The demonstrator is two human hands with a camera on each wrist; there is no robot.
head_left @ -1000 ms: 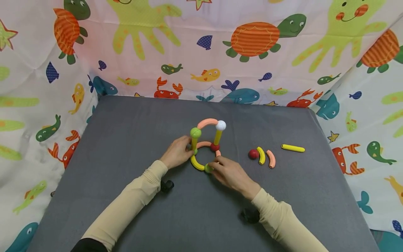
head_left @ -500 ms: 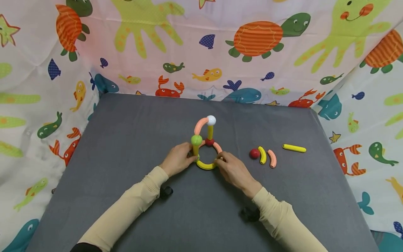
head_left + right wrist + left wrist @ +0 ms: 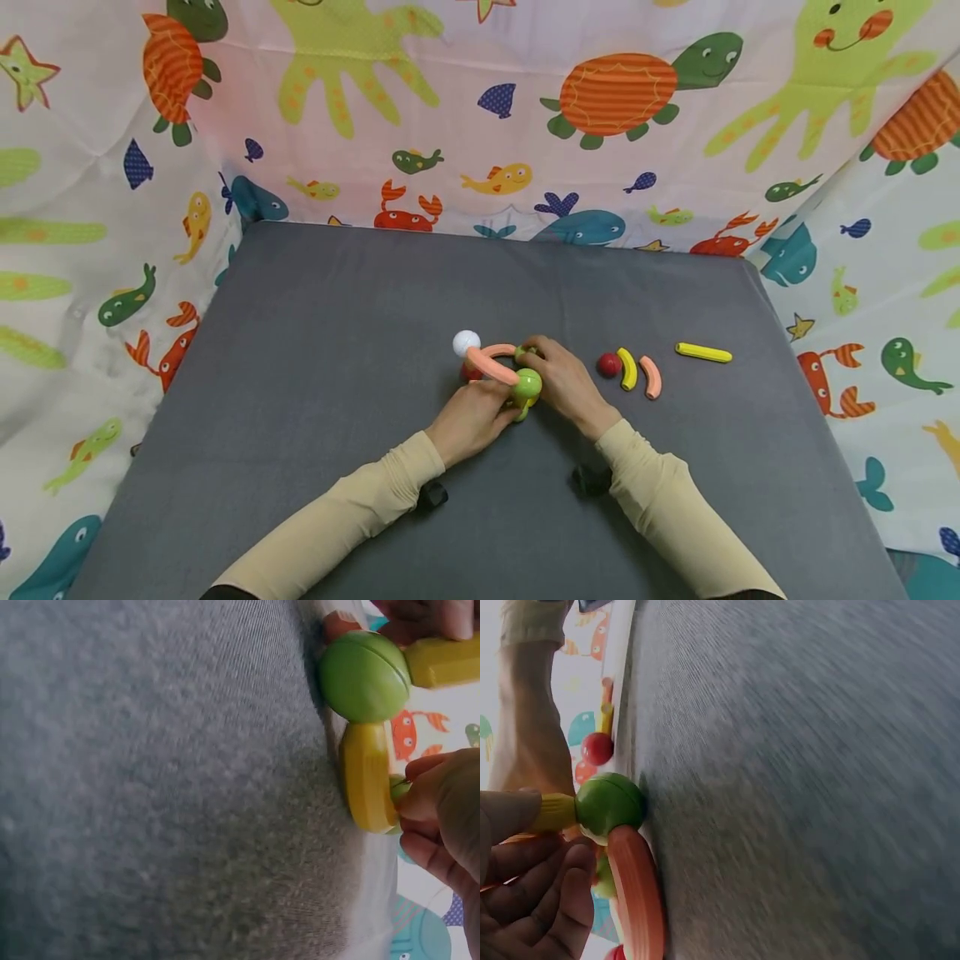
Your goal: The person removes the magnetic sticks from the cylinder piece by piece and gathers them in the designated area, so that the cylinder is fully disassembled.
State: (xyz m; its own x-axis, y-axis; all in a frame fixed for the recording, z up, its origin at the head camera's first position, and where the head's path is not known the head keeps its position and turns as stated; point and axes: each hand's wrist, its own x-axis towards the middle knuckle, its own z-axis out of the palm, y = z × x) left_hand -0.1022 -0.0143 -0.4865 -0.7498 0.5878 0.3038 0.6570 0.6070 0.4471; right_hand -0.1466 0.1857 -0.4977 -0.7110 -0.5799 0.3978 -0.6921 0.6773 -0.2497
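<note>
A toy frame of balls and rods stands between both hands. Its white ball and upper green ball are joined by a curved pink rod. My left hand pinches a straight yellow rod under that green ball. My right hand pinches a small green ball on the lower ring. Beside it a curved yellow rod runs to another green ball. A second curved pink rod shows behind; the fingers hide part of the ring.
Right of my right hand lie a red ball, a loose curved yellow rod and a loose curved pink rod. Farther right is a loose straight yellow rod. A printed cloth stands around the grey table.
The frame has been turned: its white ball swung left and nearer, its upper green ball right and nearer. My left hand moved right and nearer with it; my right hand shifted slightly away.
</note>
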